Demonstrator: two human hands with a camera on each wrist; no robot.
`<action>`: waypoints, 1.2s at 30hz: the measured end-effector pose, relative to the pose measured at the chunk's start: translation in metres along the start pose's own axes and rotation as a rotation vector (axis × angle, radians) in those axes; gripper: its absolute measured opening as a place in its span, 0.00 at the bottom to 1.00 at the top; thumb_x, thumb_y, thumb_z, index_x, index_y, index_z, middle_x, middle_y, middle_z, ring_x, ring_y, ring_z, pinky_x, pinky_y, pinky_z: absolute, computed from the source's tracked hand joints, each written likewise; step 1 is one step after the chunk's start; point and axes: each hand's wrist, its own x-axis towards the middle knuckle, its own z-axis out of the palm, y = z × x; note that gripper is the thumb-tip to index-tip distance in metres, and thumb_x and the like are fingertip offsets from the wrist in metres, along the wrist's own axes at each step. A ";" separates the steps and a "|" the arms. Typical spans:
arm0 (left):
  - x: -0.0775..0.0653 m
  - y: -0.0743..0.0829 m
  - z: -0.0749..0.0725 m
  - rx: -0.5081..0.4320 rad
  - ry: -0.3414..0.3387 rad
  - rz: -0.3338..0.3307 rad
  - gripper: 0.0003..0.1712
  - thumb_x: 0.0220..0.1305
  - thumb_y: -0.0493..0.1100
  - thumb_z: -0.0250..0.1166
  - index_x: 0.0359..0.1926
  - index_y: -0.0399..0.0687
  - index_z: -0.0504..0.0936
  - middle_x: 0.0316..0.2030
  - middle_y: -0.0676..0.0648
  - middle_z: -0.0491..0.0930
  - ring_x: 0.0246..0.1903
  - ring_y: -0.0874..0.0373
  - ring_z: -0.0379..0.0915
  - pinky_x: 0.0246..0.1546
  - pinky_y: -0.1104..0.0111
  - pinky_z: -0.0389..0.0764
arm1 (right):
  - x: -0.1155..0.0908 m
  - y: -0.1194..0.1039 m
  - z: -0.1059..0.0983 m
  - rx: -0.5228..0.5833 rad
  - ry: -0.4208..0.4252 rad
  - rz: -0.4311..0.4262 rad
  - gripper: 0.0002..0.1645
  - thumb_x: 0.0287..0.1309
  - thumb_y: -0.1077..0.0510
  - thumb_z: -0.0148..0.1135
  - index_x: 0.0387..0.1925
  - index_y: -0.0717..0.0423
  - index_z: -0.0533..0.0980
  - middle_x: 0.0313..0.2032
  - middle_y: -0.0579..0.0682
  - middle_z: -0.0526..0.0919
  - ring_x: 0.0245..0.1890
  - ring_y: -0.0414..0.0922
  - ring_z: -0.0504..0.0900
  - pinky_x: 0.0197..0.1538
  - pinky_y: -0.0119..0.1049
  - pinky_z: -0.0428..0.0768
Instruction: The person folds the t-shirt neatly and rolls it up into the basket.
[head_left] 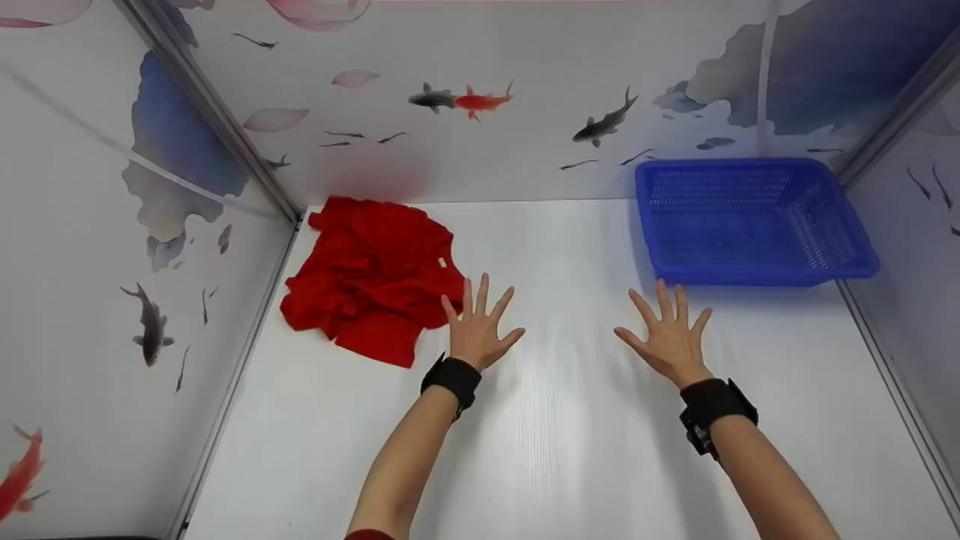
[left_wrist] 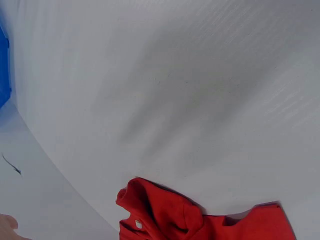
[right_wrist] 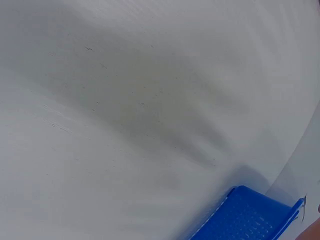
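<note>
In the head view a crumpled red garment (head_left: 367, 274) lies at the back left of the white table, a small white label showing near its right edge. My left hand (head_left: 478, 334), fingers spread, hovers just right of it and overlaps its edge in this view. The left wrist view catches part of the red garment (left_wrist: 170, 215) at the bottom. My right hand (head_left: 670, 341) is also spread, in front of a blue plastic basket (head_left: 757, 275) at the back right. A corner of that basket (right_wrist: 240, 215) shows low in the right wrist view. Neither hand holds anything.
White panels painted with fish and petals enclose the table (head_left: 547, 420) at the back and both sides. Metal strips run along the corners, such as the left post (head_left: 217, 112). Black bands with small devices circle both wrists.
</note>
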 end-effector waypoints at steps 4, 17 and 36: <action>-0.001 0.002 0.000 0.005 -0.005 0.001 0.39 0.55 0.72 0.44 0.67 0.70 0.54 0.68 0.43 0.47 0.67 0.42 0.38 0.56 0.36 0.41 | -0.001 0.001 0.000 0.008 0.001 0.004 0.43 0.52 0.31 0.51 0.66 0.43 0.57 0.67 0.63 0.46 0.66 0.64 0.39 0.52 0.72 0.30; -0.001 -0.014 0.008 -0.042 0.002 -0.029 0.39 0.55 0.71 0.46 0.67 0.69 0.54 0.68 0.43 0.47 0.67 0.43 0.38 0.56 0.36 0.42 | 0.008 0.003 0.001 0.029 0.009 0.004 0.44 0.52 0.31 0.51 0.67 0.42 0.55 0.67 0.63 0.45 0.66 0.63 0.37 0.52 0.72 0.28; 0.004 -0.229 0.055 -0.399 -0.132 -0.560 0.45 0.56 0.66 0.52 0.69 0.56 0.49 0.69 0.39 0.37 0.66 0.35 0.28 0.54 0.34 0.34 | 0.009 0.001 0.032 0.027 0.149 -0.022 0.43 0.49 0.37 0.59 0.66 0.38 0.56 0.66 0.63 0.50 0.66 0.63 0.43 0.53 0.71 0.28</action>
